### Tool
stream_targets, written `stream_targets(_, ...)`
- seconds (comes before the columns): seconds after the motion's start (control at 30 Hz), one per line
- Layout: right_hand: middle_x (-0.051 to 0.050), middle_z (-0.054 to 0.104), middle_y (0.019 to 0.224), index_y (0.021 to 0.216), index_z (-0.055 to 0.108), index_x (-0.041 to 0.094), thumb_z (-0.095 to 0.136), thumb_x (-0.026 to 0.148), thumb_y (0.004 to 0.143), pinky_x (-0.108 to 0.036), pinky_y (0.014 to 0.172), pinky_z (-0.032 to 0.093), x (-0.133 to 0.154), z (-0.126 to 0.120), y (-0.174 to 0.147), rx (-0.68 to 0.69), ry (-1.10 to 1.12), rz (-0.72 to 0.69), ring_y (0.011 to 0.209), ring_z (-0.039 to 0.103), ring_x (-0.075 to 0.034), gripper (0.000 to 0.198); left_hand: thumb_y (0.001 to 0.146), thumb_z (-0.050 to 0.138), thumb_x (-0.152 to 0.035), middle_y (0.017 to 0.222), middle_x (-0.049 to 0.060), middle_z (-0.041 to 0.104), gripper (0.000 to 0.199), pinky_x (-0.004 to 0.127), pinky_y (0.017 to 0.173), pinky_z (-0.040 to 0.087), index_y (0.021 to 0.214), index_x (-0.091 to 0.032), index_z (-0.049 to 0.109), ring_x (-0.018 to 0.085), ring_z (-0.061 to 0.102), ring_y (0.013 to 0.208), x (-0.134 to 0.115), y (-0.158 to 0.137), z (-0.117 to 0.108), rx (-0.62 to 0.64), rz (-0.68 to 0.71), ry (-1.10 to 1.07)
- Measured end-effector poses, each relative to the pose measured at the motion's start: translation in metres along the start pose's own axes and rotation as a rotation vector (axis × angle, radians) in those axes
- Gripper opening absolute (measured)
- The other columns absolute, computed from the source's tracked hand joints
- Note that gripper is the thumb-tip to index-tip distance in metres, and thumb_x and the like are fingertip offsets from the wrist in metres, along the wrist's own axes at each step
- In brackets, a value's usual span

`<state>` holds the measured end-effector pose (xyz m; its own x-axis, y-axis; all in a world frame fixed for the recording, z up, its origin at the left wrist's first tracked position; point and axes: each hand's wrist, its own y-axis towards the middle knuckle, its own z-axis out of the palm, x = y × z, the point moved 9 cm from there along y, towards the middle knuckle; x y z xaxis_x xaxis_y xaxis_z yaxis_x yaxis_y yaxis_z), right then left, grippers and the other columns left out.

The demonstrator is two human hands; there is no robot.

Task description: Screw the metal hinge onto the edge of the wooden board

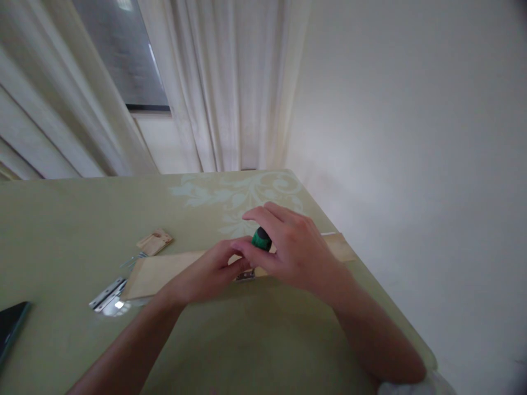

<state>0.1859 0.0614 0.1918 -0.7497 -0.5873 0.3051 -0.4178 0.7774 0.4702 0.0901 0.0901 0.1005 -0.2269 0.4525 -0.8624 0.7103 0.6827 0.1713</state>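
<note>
Green-handled screwdriver (pixel 262 240) was located over the wooden board (pixel 164 271), right of its middle, black butt end tilted up. Shaft and tip were hidden by the hands.

Right hand (pixel 298 247): handle was framed between thumb and index finger, thumb laid along the near side, index extended past the far side, remaining fingers bent. Whether the handle was firmly gripped could not be determined.

Left hand (pixel 209 271): was placed low at the board, fingers bent and bunched beside the right thumb, just above a metal hinge (pixel 246 275). What was pinched there, if anything, was masked by the fingers themselves.

Hinge was positioned at the board's near edge, partly covered by the left fingertips. Board was laid crosswise on the tablecloth (pixel 61 219); wood was also visible beyond the right hand, near the table's right edge.

Left of the board: loose metal hinge hardware (pixel 107 294) and a clear shiny item (pixel 117 308) were set by the near left corner. Thin metal pieces (pixel 134 259) were scattered by the far left corner, small wooden pieces (pixel 154 241) just behind. Dark flat device (pixel 12 326) was cut off at frame left.
</note>
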Motion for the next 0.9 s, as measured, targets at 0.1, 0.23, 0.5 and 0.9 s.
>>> stream_targets(0.1, -0.004, 0.075, 0.092, 0.110, 0.068, 0.021, 0.067, 0.049, 0.098, -0.032, 0.068, 0.043, -0.004, -0.003, -0.002, -0.048, -0.075, 0.049, 0.080, 0.069, -0.022, 0.030, 0.101, 0.051, -0.031, 0.087, 0.001, 0.069, 0.021, 0.027, 0.077, 0.054, 0.090, -0.019, 0.064, 0.017, 0.062, 0.084, 0.000, 0.002, 0.002, -0.009, 0.000, 0.000)
stream_targets(0.23, 0.000, 0.073, 0.080, 0.100, 0.066, 0.023, 0.066, 0.051, 0.099, -0.029, 0.064, 0.037, -0.005, -0.001, -0.003, -0.044, -0.070, 0.062, 0.070, 0.065, -0.018, 0.029, 0.101, 0.053, -0.033, 0.091, 0.001, 0.071, 0.022, 0.028, 0.081, 0.054, 0.089, -0.019, 0.065, 0.018, 0.063, 0.088, -0.003, 0.003, -0.001, -0.016, 0.024, -0.015)
stream_targets(0.5, -0.002, 0.073, 0.094, 0.109, 0.062, 0.020, 0.056, 0.038, 0.107, -0.029, 0.075, 0.042, -0.001, 0.006, 0.000, 0.084, 0.059, -0.015, 0.084, 0.065, -0.018, 0.020, 0.100, 0.061, -0.043, 0.104, 0.004, 0.075, 0.025, 0.032, 0.086, 0.052, 0.105, -0.021, 0.071, 0.022, 0.068, 0.096, 0.033, 0.003, -0.004, 0.034, -0.005, 0.309)
stream_targets(0.9, -0.004, 0.074, 0.101, 0.111, 0.061, 0.020, 0.057, 0.035, 0.107, -0.032, 0.081, 0.044, 0.001, 0.009, 0.003, 0.118, 0.076, -0.062, 0.089, 0.065, -0.020, 0.016, 0.107, 0.036, -0.053, 0.090, 0.012, 0.078, 0.052, 0.035, 0.068, 0.043, 0.098, -0.020, 0.074, 0.030, 0.072, 0.079, 0.076, 0.003, 0.003, 0.047, -0.203, 0.831)
